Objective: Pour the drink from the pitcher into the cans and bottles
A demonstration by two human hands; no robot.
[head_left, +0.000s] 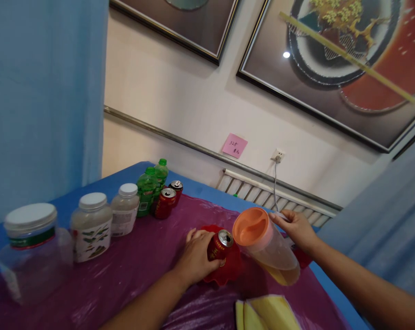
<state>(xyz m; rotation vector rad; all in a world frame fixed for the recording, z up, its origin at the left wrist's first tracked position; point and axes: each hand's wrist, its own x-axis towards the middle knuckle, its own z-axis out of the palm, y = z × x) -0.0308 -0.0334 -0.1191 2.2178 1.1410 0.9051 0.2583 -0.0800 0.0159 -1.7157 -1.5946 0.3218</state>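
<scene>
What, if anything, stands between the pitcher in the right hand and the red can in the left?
Nothing visible: the tilted pitcher's orange lid is right beside the top of the red can, and the left hand holds the can from the opposite side.

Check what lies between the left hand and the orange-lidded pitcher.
The head view shows the red can there, gripped by the left hand, with the red dish below. The right hand holds the pitcher tilted.
</scene>
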